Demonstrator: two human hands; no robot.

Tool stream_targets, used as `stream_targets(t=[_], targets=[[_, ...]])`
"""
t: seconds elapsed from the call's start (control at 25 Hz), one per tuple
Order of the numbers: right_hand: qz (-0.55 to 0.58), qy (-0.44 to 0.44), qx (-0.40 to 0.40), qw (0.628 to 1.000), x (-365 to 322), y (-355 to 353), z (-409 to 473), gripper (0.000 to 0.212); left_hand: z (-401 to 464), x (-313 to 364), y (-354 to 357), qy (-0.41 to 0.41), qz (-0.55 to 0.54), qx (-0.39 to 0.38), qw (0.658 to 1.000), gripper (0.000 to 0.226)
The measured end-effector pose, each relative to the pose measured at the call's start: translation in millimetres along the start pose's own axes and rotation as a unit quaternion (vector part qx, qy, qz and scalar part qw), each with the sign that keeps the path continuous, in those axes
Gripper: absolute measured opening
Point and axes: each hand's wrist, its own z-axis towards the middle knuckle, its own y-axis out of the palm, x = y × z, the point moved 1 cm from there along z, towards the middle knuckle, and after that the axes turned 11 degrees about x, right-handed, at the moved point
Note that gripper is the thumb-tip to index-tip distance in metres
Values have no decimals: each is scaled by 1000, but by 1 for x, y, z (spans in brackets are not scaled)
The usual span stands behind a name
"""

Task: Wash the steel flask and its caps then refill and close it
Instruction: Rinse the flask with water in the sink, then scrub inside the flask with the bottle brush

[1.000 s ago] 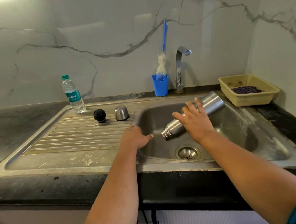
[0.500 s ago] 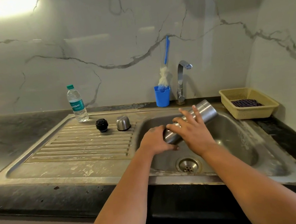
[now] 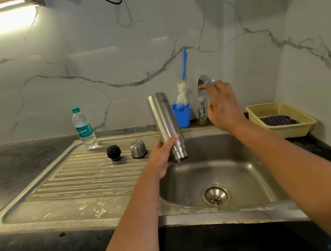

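Left hand (image 3: 161, 156) grips inverted flask (image 3: 166, 125) over sink (image 3: 216, 169); right hand (image 3: 221, 105), fingers loosely spread, at tap (image 3: 203, 96). Open tap gently; keep mouth under spout.

tap (image 3: 204, 98) partly behind right hand (image 3: 223, 107), flask (image 3: 166, 125) neck under left fingers (image 3: 169, 143)

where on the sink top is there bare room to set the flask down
Bare: the ribbed drainboard in front of the black cap and steel cap, and the basin around the drain. Crowded: back edge by the water bottle, caps, blue cup.
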Motion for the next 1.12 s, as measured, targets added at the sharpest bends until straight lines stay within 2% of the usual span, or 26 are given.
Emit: stream_targets(t=[0.12,0.2,0.28,0.32,0.4,0.44,0.52,0.6,0.68,0.8,0.96,1.12], targets=[[15,40,-141,989,1,44,45,44,24,7,-6,-46,-161,-7,986,70],[-38,-8,-186,982,4,76,71,38,37,4,-16,-51,-152,11,987,61],[-124,-95,-182,971,4,104,103,28,50,-2,-21,-50,-115,23,992,53],[-183,-148,-176,956,6,116,120,27,54,-4,-21,-48,-105,28,993,53],[-326,-252,-174,895,14,137,148,31,62,-13,-21,-52,-101,47,992,61],[-388,-283,-177,859,19,148,160,33,65,-17,-22,-53,-104,55,992,66],[-456,-301,-209,811,33,171,179,37,70,-25,-24,-45,-118,60,990,77],[-474,-314,-221,793,36,184,187,38,71,-24,-25,-26,-138,59,988,81],[-501,-341,-192,772,40,197,192,36,72,-23,-25,-10,-151,60,987,82],[-512,-369,-140,763,43,212,198,34,71,-28,-23,-3,-149,57,987,78],[-552,-352,-157,739,48,235,195,34,70,-28,-19,13,-130,67,989,71],[-520,-347,-147,767,49,229,188,23,71,-29,-20,12,-126,68,990,72]])
